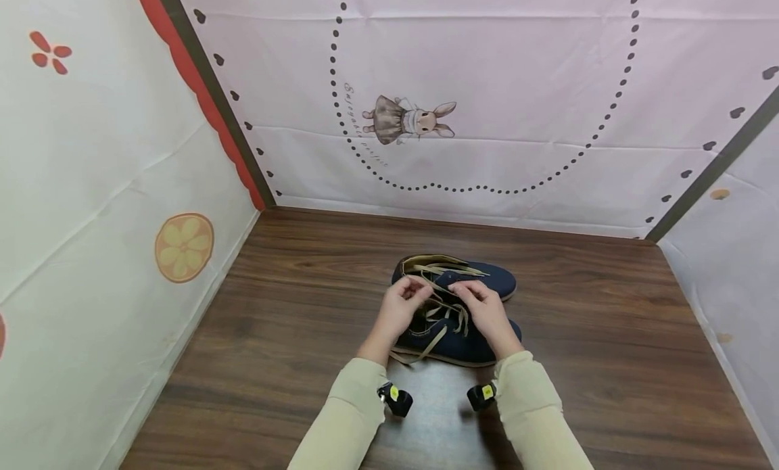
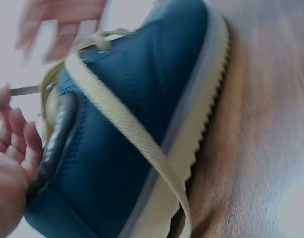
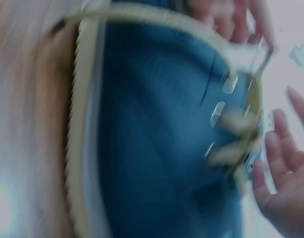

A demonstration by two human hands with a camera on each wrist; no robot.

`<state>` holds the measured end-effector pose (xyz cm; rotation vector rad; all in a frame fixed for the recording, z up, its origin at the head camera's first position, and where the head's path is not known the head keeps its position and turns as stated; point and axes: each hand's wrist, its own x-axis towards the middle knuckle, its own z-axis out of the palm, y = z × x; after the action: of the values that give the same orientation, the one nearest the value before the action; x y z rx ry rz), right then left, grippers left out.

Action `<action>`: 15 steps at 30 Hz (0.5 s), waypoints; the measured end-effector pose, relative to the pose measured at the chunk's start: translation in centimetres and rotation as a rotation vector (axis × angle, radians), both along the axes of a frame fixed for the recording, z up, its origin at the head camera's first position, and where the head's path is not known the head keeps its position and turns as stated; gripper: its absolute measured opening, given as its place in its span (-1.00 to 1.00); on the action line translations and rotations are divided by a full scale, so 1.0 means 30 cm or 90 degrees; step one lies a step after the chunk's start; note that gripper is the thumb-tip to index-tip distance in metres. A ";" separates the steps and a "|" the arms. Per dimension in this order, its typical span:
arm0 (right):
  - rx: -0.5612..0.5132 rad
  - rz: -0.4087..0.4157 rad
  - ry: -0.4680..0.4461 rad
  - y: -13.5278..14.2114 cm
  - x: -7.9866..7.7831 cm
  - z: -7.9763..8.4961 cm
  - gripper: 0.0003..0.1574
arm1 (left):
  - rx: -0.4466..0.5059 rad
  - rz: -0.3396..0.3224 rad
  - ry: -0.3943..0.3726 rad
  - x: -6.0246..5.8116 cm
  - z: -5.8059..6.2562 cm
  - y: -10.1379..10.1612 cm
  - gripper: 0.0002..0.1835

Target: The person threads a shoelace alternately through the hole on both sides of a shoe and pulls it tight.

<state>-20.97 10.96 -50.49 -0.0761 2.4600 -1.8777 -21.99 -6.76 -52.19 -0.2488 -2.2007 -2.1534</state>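
Your left sleeve and right sleeve: pale cream, plain, creased. Your left wrist camera and right wrist camera: compact, black, each bearing one yellow label (small, roughly square). Your left hand and right hand: bare.

A pale pink fabric panel printed with a rabbit in a brown skirt, a curving line of dark dots and small dark hearts stands upright behind a dark brown wood-grained surface. To the left, a white panel bears a round orange slice, a red four-petalled flower and a red scalloped border; another pale panel stands at right.
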 end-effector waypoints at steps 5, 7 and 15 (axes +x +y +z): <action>0.071 -0.029 -0.041 0.053 0.010 -0.054 -0.69 | 0.350 0.038 -0.053 -0.008 -0.005 -0.029 -0.93; 0.076 -0.041 -0.021 0.061 0.013 -0.067 -0.74 | 0.478 0.054 -0.072 -0.008 -0.004 -0.044 -0.88; 0.024 -0.055 0.002 0.058 0.042 -0.034 -0.78 | 0.558 0.199 -0.130 -0.007 0.033 -0.095 -0.92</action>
<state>-19.72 12.71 -51.50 0.0303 2.5393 -1.8628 -22.21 -9.62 -51.21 0.3415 -1.0498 -2.7424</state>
